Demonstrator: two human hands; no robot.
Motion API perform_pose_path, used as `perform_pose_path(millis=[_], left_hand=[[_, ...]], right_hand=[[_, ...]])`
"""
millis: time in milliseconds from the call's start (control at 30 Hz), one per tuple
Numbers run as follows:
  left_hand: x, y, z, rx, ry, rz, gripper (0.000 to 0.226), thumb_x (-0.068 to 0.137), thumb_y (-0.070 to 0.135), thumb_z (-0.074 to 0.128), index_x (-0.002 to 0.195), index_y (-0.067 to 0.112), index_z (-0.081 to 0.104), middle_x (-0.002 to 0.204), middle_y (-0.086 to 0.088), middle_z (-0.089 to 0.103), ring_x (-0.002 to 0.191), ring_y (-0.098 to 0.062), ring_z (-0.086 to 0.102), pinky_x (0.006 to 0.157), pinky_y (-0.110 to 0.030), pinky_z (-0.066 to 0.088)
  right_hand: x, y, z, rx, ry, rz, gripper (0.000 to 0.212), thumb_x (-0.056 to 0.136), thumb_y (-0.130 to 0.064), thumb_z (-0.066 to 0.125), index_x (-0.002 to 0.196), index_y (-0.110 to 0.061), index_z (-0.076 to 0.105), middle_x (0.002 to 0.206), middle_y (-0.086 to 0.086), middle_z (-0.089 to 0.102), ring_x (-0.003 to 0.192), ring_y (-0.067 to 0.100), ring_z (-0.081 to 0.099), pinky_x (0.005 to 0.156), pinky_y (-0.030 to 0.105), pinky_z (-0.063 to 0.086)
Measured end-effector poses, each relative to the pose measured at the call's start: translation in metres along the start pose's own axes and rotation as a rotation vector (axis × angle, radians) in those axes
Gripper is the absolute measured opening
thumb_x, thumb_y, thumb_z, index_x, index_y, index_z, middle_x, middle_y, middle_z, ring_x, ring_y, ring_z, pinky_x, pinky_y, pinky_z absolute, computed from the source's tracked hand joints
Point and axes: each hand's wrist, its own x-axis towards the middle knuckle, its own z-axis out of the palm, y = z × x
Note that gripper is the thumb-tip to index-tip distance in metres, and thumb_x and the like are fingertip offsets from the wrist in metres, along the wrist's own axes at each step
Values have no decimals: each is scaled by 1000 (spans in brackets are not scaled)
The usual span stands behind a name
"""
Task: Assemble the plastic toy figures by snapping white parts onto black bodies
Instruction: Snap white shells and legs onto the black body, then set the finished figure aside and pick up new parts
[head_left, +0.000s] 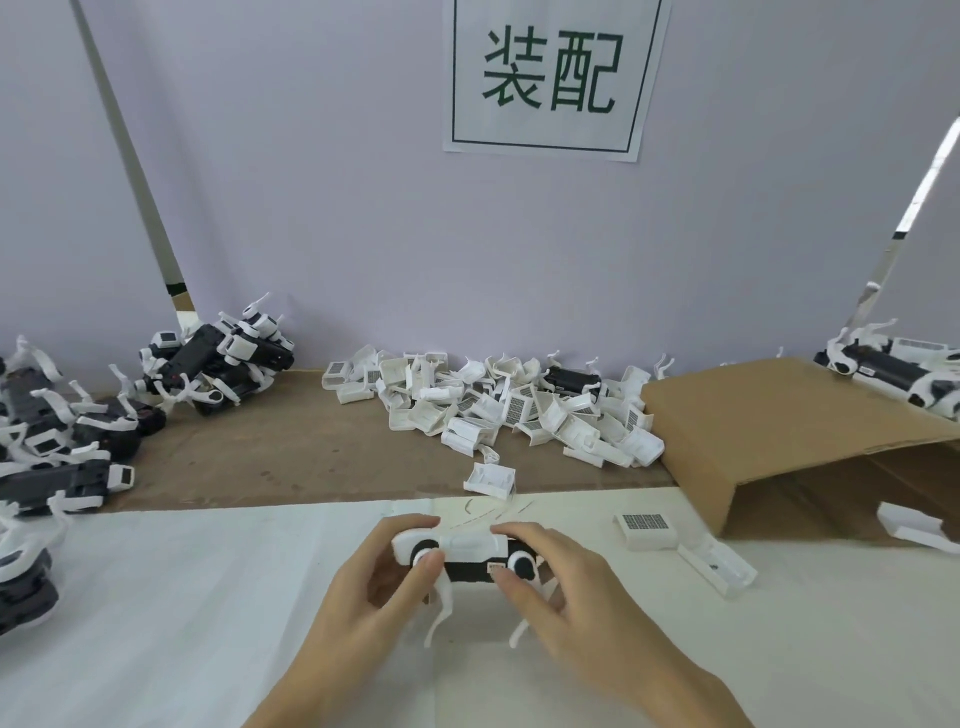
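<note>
Gripping toy figure (470, 557) between both hands.

A black-bodied plastic toy figure with white limbs (467, 564) sits at the front centre of the white-covered table (182, 597), between the left hand (374, 577) and right hand (561, 587). Behind it lies a heap of loose white plastic shell parts (498, 410). Piles of assembled black-and-white figures (78, 431) lie left; a folded brown cardboard sheet (769, 431) rests right, below the printed paper wall sign (553, 73).
</note>
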Motion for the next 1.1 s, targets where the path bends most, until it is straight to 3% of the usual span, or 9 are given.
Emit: perform_pose_path(millis=[100, 167, 233, 333, 467, 600, 900, 1000, 1100], left_hand=[[3, 0, 4, -83, 59, -20, 51, 93, 57, 67, 139, 36, 58, 113, -3, 71, 93, -28, 75, 88, -37, 59], [4, 1, 5, -90, 125, -29, 46, 93, 48, 60, 133, 26, 59, 114, -1, 69, 89, -28, 74, 86, -47, 60], [4, 2, 4, -72, 139, -59, 41, 92, 43, 54, 122, 19, 67, 106, -1, 71, 84, -29, 73, 82, -50, 60], [4, 8, 6, 19, 87, -75, 36, 90, 46, 55, 97, 20, 78, 97, 1, 73, 76, -19, 71, 70, -25, 57], [3, 12, 6, 202, 24, -19, 26, 97, 35, 62, 77, 31, 77, 92, 10, 69, 79, -14, 70, 71, -27, 57], [3, 2, 6, 402, -34, 61, 31, 98, 10, 71, 73, 25, 79, 87, 8, 68, 79, -15, 70, 75, -37, 58], [51, 0, -8, 373, 58, -127, 23, 101, 20, 68, 80, 28, 73, 80, 9, 71, 63, -12, 67, 51, -29, 55], [126, -7, -53, 816, 105, -45, 4, 101, 26, 67, 105, 25, 67, 104, 6, 64, 90, -14, 65, 75, -26, 53], [203, -12, -110, 1317, 143, -142, 44, 100, 23, 62, 142, 15, 50, 138, -15, 39, 129, -37, 43, 105, -45, 44]], right_hand=[[16, -5, -15, 367, 10, 224, 25, 98, -51, 63, 107, -29, 71, 80, 5, 74, 64, 32, 73, 53, 33, 55], [39, -4, -49, 699, 73, 346, 34, 95, -40, 69, 115, -12, 72, 80, 21, 73, 63, 39, 71, 46, 30, 52], [63, 3, -104, 1073, 233, 290, 50, 100, -42, 59, 128, -1, 61, 87, 21, 72, 80, 33, 74, 60, 31, 61], [88, 10, -175, 1495, 423, 194, 80, 89, -74, 55, 141, -14, 40, 121, 29, 70, 116, 42, 69, 93, 49, 58], [90, 23, -156, 1201, 286, 332, 84, 94, -73, 45, 143, -6, 54, 123, 24, 71, 111, 38, 72, 88, 47, 56], [62, 29, -73, 1101, 160, 434, 66, 96, -55, 51, 120, 3, 71, 95, 19, 73, 73, 26, 70, 67, 33, 56], [50, 49, -17, 1089, 217, 443, 49, 88, -41, 60, 90, 5, 78, 73, 22, 64, 56, 27, 60, 56, 34, 46], [54, 60, -14, 1100, 217, 439, 48, 86, -40, 59, 86, 5, 78, 70, 22, 63, 53, 27, 60, 57, 37, 43], [59, 62, -11, 1089, 185, 450, 46, 87, -36, 56, 77, 3, 79, 66, 25, 62, 48, 28, 59, 47, 33, 46]])
